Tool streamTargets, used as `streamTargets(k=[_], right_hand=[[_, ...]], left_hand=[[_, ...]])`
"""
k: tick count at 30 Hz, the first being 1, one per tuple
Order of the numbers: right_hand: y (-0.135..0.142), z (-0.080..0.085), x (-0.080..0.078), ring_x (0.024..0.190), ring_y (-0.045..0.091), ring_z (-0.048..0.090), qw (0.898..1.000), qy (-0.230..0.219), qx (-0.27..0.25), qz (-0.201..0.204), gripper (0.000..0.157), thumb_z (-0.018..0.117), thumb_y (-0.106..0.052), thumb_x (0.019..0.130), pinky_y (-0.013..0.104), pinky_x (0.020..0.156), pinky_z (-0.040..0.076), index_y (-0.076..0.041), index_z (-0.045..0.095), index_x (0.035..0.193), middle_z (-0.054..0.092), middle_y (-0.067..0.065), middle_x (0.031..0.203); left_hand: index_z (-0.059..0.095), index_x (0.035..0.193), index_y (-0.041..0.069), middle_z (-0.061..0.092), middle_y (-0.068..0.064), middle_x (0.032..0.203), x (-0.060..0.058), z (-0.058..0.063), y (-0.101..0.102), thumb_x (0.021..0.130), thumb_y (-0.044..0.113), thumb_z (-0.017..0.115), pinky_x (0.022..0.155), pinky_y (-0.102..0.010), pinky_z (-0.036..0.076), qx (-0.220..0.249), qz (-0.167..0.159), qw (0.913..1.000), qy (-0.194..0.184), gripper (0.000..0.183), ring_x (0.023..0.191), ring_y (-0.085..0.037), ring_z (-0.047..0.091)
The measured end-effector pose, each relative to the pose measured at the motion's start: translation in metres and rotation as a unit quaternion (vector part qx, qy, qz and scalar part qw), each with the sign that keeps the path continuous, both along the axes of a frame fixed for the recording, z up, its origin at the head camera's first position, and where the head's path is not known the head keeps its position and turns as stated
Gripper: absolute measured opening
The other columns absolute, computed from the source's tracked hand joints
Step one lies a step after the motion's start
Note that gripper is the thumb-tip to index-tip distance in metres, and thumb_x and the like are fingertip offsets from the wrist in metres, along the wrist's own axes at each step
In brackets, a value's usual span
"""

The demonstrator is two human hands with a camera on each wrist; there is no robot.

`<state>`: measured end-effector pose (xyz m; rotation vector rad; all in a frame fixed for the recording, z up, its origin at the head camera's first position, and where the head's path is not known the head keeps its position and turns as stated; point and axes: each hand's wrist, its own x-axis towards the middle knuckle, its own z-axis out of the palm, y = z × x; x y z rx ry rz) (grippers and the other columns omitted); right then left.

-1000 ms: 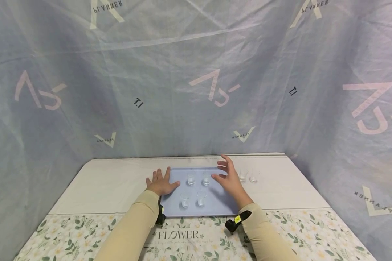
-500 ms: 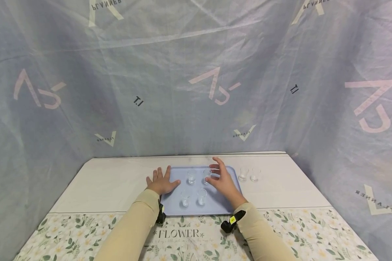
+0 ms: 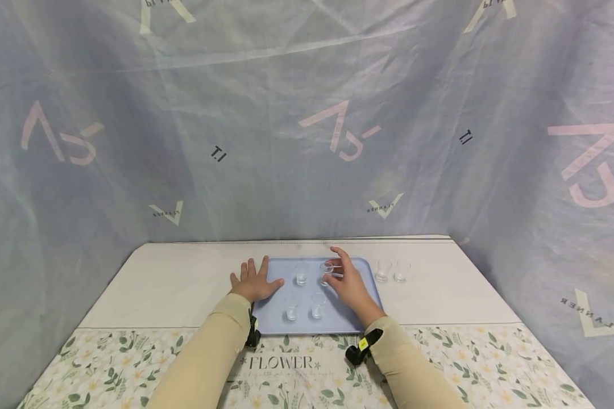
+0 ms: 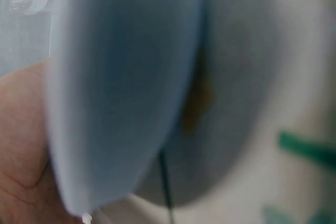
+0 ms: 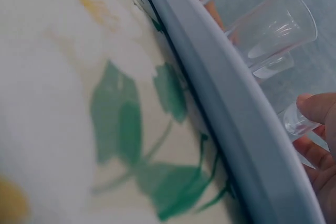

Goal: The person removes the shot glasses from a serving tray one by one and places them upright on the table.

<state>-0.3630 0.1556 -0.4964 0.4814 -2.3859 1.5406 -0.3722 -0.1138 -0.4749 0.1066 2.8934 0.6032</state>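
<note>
A light blue tray [image 3: 348,324] lies on the table with small clear shot glasses standing on it. My left hand [image 3: 254,284] rests on the tray's left edge with its fingers spread and straight. At the back right of the tray, my right hand [image 3: 350,287] pinches a shot glass [image 3: 325,270] from its right side. In the right wrist view, the thumb lies against that glass's lower part [image 5: 295,121], with fingers behind it. The other glasses on the tray are one at the back left [image 3: 301,274], one at the front left [image 3: 291,308] and one at the front right [image 3: 318,306].
Beyond the tray's right edge stand two more shot glasses [image 3: 383,271], [image 3: 402,271] side by side on the white tabletop. A floral cloth [image 3: 465,363] covers the table's front. Grey-blue fabric [image 3: 266,142] hangs behind and at both sides.
My right hand has moved left from beside the back right glass, and its thumb and fingers have closed on it. The left hand keeps its place on the tray edge.
</note>
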Motion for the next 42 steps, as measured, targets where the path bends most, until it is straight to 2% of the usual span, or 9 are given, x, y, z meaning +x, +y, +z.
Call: streamTargets(k=[9, 15, 20, 23, 30, 33, 37, 39, 42], right_hand=[[0.003, 0.003, 0.002, 0.105, 0.034, 0.068, 1.0, -0.011, -0.003, -0.008, 0.078, 0.075, 0.004, 0.088, 0.046, 0.091, 0.056, -0.015, 0.036, 0.154, 0.068, 0.015, 0.119], [0.009, 0.009, 0.006, 0.104, 0.04, 0.067, 1.0, 0.003, -0.013, -0.001, 0.08, 0.075, 0.006, 0.087, 0.05, 0.089, 0.056, -0.01, 0.035, 0.155, 0.066, 0.023, 0.119], [0.021, 0.009, 0.006, 0.104, 0.036, 0.069, 1.0, 0.011, -0.009, -0.01, 0.081, 0.077, 0.005, 0.085, 0.047, 0.086, 0.058, -0.014, 0.038, 0.153, 0.068, 0.019, 0.116], [0.029, 0.012, 0.009, 0.103, 0.035, 0.069, 1.0, 0.013, -0.009, -0.021, 0.08, 0.078, 0.005, 0.085, 0.045, 0.086, 0.058, -0.016, 0.039, 0.152, 0.069, 0.018, 0.116], [0.048, 0.013, 0.013, 0.103, 0.044, 0.067, 0.999, 0.028, -0.004, -0.041, 0.08, 0.076, 0.008, 0.085, 0.048, 0.085, 0.057, -0.009, 0.036, 0.153, 0.066, 0.028, 0.118], [0.057, 0.013, 0.016, 0.102, 0.045, 0.067, 0.999, 0.032, -0.006, -0.042, 0.08, 0.075, 0.01, 0.085, 0.044, 0.084, 0.058, -0.006, 0.035, 0.153, 0.065, 0.03, 0.118], [0.071, 0.014, 0.021, 0.102, 0.037, 0.069, 0.999, 0.027, -0.005, -0.046, 0.079, 0.076, 0.006, 0.086, 0.033, 0.083, 0.058, -0.013, 0.037, 0.152, 0.067, 0.023, 0.118], [0.077, 0.014, 0.024, 0.101, 0.033, 0.069, 0.998, 0.03, 0.0, -0.052, 0.08, 0.078, 0.004, 0.086, 0.032, 0.083, 0.058, -0.017, 0.039, 0.152, 0.068, 0.019, 0.117], [0.085, 0.014, 0.028, 0.099, 0.032, 0.07, 0.998, 0.037, 0.004, -0.059, 0.08, 0.079, 0.004, 0.085, 0.035, 0.082, 0.058, -0.016, 0.039, 0.151, 0.068, 0.016, 0.116]], left_hand=[[0.009, 0.164, 0.013, -0.002, -0.031, 0.165, -0.004, -0.006, 0.0, 0.097, 0.066, 0.046, 0.115, -0.07, -0.006, -0.012, 0.005, 0.9999, -0.009, 0.094, 0.152, -0.049, -0.005], [0.008, 0.165, 0.013, 0.0, -0.03, 0.165, 0.0, 0.001, 0.002, 0.099, 0.062, 0.047, 0.116, -0.07, -0.002, -0.02, 0.006, 0.9997, -0.013, 0.09, 0.152, -0.048, -0.003], [0.007, 0.165, 0.016, -0.004, -0.029, 0.166, -0.013, -0.018, 0.001, 0.095, 0.07, 0.046, 0.114, -0.071, -0.008, -0.017, 0.009, 0.9997, -0.015, 0.096, 0.152, -0.048, -0.007], [0.008, 0.165, 0.017, -0.004, -0.029, 0.165, -0.015, -0.023, -0.001, 0.093, 0.073, 0.045, 0.113, -0.072, -0.008, -0.019, 0.005, 0.9997, -0.012, 0.099, 0.152, -0.049, -0.007], [0.012, 0.164, 0.012, 0.002, -0.03, 0.165, 0.006, 0.006, 0.004, 0.1, 0.058, 0.049, 0.117, -0.069, -0.002, -0.013, 0.013, 0.9996, -0.02, 0.087, 0.153, -0.048, -0.001], [0.011, 0.164, 0.013, 0.002, -0.03, 0.165, 0.005, 0.002, 0.002, 0.099, 0.062, 0.048, 0.117, -0.069, -0.002, -0.012, 0.009, 0.9998, -0.016, 0.09, 0.153, -0.048, -0.001], [0.011, 0.164, 0.013, 0.001, -0.03, 0.165, 0.002, -0.003, 0.001, 0.098, 0.064, 0.046, 0.116, -0.069, -0.003, -0.009, 0.009, 0.9998, -0.016, 0.09, 0.152, -0.048, -0.002], [0.01, 0.164, 0.013, -0.001, -0.029, 0.166, 0.002, -0.002, 0.002, 0.1, 0.061, 0.046, 0.116, -0.069, -0.004, -0.014, 0.011, 0.9996, -0.023, 0.088, 0.153, -0.047, -0.003], [0.006, 0.165, 0.016, -0.005, -0.029, 0.166, -0.004, -0.011, 0.0, 0.098, 0.064, 0.046, 0.116, -0.069, -0.007, -0.019, 0.01, 0.9994, -0.028, 0.092, 0.152, -0.047, -0.007]])
